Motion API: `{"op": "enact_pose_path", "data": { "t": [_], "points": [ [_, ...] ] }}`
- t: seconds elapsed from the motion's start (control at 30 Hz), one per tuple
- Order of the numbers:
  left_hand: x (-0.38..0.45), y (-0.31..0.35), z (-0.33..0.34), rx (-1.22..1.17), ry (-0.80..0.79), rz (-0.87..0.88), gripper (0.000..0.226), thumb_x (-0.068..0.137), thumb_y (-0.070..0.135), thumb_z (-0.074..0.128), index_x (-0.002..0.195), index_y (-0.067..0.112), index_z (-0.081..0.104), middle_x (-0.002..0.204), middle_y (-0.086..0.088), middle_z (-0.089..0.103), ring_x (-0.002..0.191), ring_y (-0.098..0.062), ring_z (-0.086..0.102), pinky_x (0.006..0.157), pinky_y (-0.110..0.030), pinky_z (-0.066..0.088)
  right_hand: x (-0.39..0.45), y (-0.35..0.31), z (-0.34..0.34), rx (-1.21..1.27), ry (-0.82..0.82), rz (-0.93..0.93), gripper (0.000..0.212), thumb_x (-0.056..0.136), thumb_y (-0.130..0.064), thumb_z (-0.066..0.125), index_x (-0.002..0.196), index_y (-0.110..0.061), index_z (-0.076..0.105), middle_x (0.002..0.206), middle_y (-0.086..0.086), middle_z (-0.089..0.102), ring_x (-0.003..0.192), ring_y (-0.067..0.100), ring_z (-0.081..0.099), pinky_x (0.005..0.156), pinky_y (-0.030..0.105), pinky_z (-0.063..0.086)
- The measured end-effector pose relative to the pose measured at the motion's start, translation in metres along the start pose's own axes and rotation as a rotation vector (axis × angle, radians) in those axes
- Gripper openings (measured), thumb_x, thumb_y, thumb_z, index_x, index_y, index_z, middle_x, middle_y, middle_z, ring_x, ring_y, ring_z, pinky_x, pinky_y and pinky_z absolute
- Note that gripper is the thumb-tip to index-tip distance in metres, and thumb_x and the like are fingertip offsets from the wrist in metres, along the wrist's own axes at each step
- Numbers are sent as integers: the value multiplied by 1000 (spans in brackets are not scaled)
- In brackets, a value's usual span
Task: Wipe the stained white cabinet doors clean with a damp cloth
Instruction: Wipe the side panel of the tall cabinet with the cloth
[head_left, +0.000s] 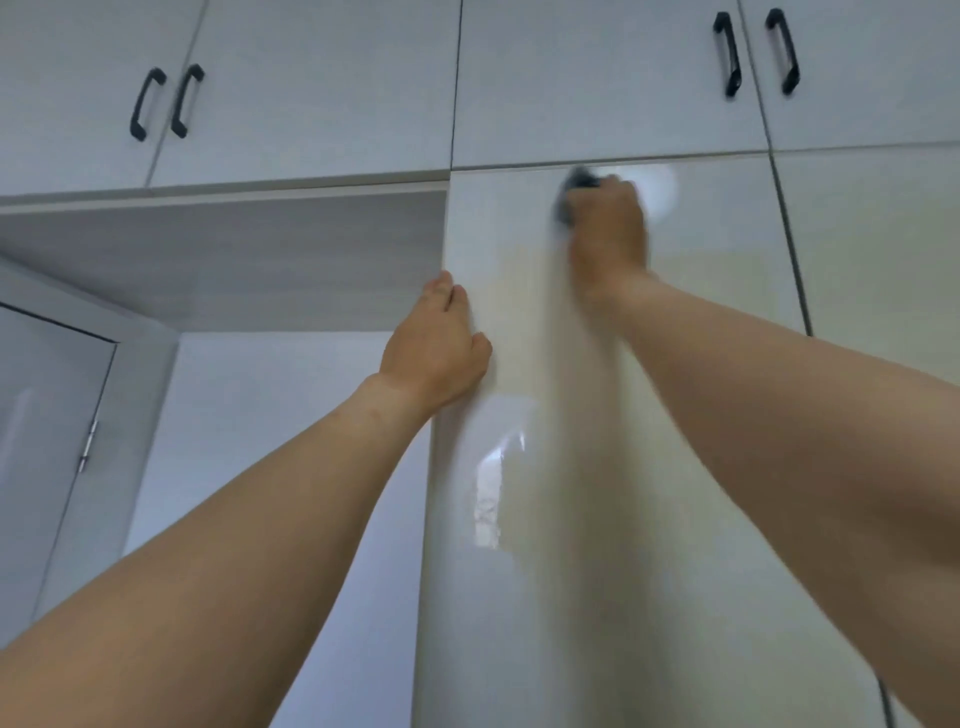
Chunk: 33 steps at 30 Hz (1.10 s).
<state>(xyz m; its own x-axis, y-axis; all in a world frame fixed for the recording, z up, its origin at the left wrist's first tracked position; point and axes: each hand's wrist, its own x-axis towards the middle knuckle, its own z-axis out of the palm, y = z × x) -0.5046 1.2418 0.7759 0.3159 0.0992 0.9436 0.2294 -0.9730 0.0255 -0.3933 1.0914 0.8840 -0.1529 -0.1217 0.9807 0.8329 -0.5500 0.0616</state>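
Head view looks up at a tall white door (675, 364). High up, the right hand (608, 228) is closed around a dark cloth (574, 189) and presses it flat on the door, just under the top edge. That hand looks blurry. The left hand (436, 353) rests lower down, with fingers curled over the door's left edge to hold it. The door runs long, top to bottom, so nearly all of it lies below the cloth. I think the next wipe should go down.
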Motion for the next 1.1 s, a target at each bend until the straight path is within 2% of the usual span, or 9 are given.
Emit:
{"op": "enact_pose_path", "data": {
  "t": [0.13, 0.2, 0.3, 0.43, 0.67, 0.77, 0.93, 1.0, 1.1],
  "points": [
    [-6, -9, 3, -45, -28, 60, 79, 90, 38, 38, 158, 7, 11, 166, -13, 6, 154, -22, 3, 121, -44, 27, -27, -78, 34, -46, -344, -526, 23, 96, -13, 54, 109, -11, 73, 113, 16, 60, 107, 35, 51, 87, 35, 45],
    [-7, -11, 3, -57, -34, 51, 78, 93, 37, 39, 158, 6, 10, 167, -12, 3, 154, -21, 2, 123, -40, 22, -18, -57, 28, -98, -305, -660, 21, 97, -15, 56, 111, -14, 71, 110, 15, 61, 102, 35, 53, 82, 37, 47],
    [-6, -15, 4, -63, -61, 40, 74, 100, 35, 40, 158, 6, 6, 167, -7, -6, 154, -17, -4, 124, -31, 8, -3, 8, -2, -213, 31, -202, 22, 94, -27, 54, 101, -13, 70, 107, 12, 62, 97, 30, 55, 77, 36, 42],
    [-6, -19, 7, -68, -40, 80, 74, 100, 35, 39, 158, 6, 4, 167, -8, -6, 154, -17, -5, 124, -30, 5, -1, 17, -8, -233, 7, 207, 27, 93, -5, 45, 115, -2, 61, 124, 24, 49, 110, 33, 49, 80, 30, 32],
    [-7, -11, 10, -143, 34, 53, 77, 92, 43, 32, 159, 9, 11, 167, -9, 9, 154, -22, 3, 124, -39, 16, -44, -83, 25, -112, -315, -383, 30, 98, -13, 46, 121, -11, 64, 119, 10, 51, 105, 27, 49, 78, 34, 44],
    [-10, 3, 6, -114, 9, -18, 71, 97, 35, 35, 157, 1, 14, 166, -13, 6, 154, -24, 1, 125, -37, 9, -39, -14, -10, -165, -235, -317, 25, 97, -18, 46, 116, -14, 61, 112, 9, 53, 97, 26, 50, 77, 34, 38],
    [-21, 23, 9, -52, 5, -14, 71, 99, 39, 39, 157, 5, 17, 167, -11, 8, 154, -24, 1, 125, -37, 10, -31, 118, -69, -297, 69, 490, 32, 86, -29, 40, 109, -12, 54, 113, 16, 60, 98, 31, 60, 85, 40, 50],
    [-25, 21, 14, -23, -4, -28, 77, 97, 41, 43, 157, 4, 13, 167, -10, 3, 154, -23, -2, 125, -36, 9, -36, 90, -59, -221, 49, 445, 42, 88, -32, 39, 119, -7, 53, 121, 19, 55, 108, 31, 56, 89, 38, 46],
    [-28, 27, 22, -50, 25, -53, 81, 96, 40, 46, 158, 2, 9, 167, -9, 1, 154, -22, -4, 125, -36, 10, -58, 25, -37, -56, -62, 2, 33, 92, -31, 39, 112, -9, 55, 107, 14, 57, 94, 26, 56, 76, 35, 45]
  ]
}}
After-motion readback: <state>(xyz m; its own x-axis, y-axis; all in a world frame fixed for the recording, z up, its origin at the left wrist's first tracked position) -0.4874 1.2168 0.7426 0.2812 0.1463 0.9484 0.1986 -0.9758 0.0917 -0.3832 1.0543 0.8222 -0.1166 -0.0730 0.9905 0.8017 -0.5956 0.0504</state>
